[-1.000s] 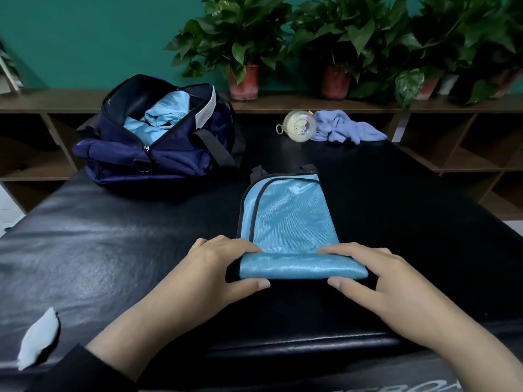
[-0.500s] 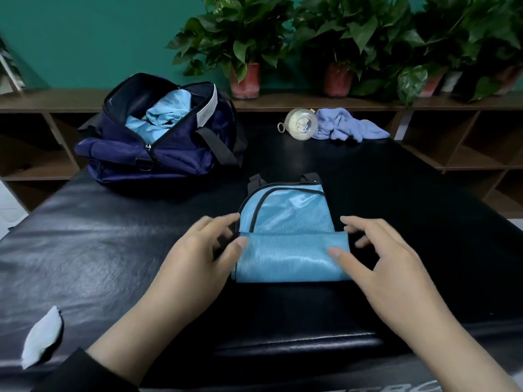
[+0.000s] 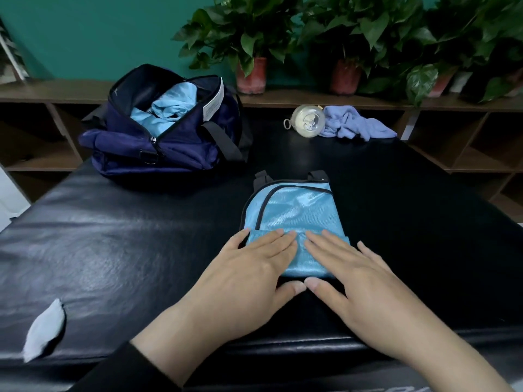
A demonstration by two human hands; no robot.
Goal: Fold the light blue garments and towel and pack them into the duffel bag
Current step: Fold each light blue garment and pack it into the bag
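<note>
A shiny light blue garment (image 3: 297, 210) with black trim lies folded on the black padded table (image 3: 127, 250), its near end turned over onto itself. My left hand (image 3: 252, 275) and my right hand (image 3: 351, 275) rest flat side by side on that folded end, fingers spread, thumbs almost touching at its near edge. The navy duffel bag (image 3: 169, 148) stands unzipped at the back left with light blue clothing (image 3: 167, 108) inside. A pale blue-purple towel (image 3: 356, 124) lies crumpled at the table's far edge.
A round clear container (image 3: 307, 120) lies beside the towel. A small white cloth piece (image 3: 42, 332) sits at the near left edge. Wooden shelving with potted plants (image 3: 252, 52) runs behind the table along a green wall.
Both hands rolled the garment's near end over away from me, let go of it, and now press flat on the fold. The garment sits slightly farther from me.
</note>
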